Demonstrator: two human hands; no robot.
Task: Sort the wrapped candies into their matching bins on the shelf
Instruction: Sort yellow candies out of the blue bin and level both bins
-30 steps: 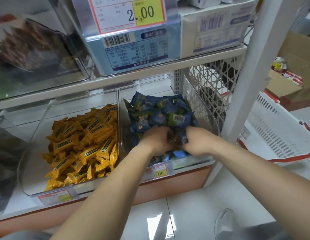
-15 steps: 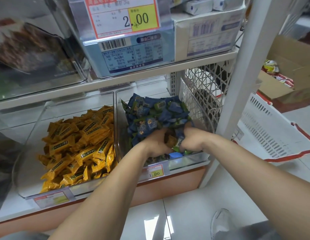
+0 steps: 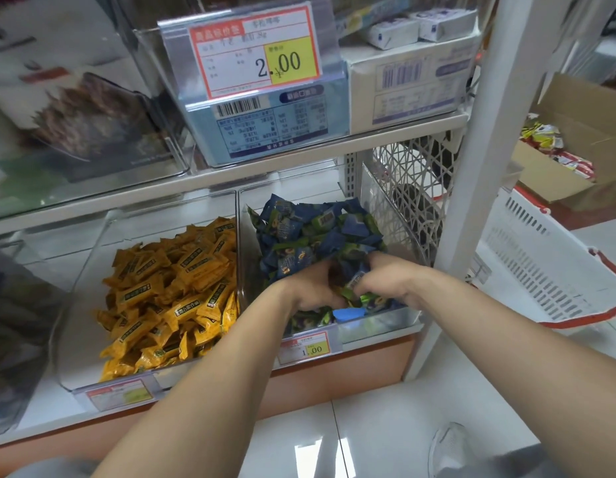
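Lower left of centre, the yellow candies [image 3: 168, 298] fill their clear bin [image 3: 89, 267], long sides mostly slanting up to the right. One bin over, the blue candies [image 3: 316, 232] are a jumble pointing every which way. Both hands meet at the front of that pile. The left hand [image 3: 310, 291] has its fingers buried, so its grip's hard to call, and the right hand [image 3: 385, 281] pinches one of the blue candies, axis unclear.

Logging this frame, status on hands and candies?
Left hand, right hand: both gripping blue candies inside right bin. Yellow candies apart in left bin. Nothing blocking.
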